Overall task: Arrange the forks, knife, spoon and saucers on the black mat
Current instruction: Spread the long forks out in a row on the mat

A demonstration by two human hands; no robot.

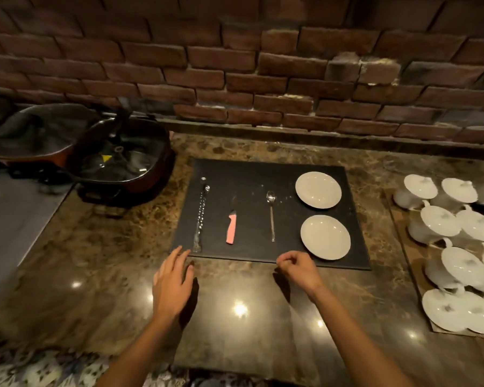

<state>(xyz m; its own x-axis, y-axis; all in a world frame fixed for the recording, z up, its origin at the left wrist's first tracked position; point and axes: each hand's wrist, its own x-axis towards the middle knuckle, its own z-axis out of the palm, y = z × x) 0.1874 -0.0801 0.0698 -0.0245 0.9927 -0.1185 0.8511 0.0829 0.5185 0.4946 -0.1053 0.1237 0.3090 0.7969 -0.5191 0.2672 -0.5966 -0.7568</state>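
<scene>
left hand flat, fingers spread, empty, lower centre at mat edge | right hand loosely curled, empty | black mat mid-frame: forks paired left, knife, spoon, two saucers stacked-in-column right | layout looks finished, rows spaced for reach

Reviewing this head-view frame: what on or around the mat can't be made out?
- Forks: they overlap in dim light, so the count is unclear.
- Knife blade: dark against the black mat.
- Right hand: fingers curled, contents unseen.
- White lidded dishes: cut off by the right edge.
</scene>
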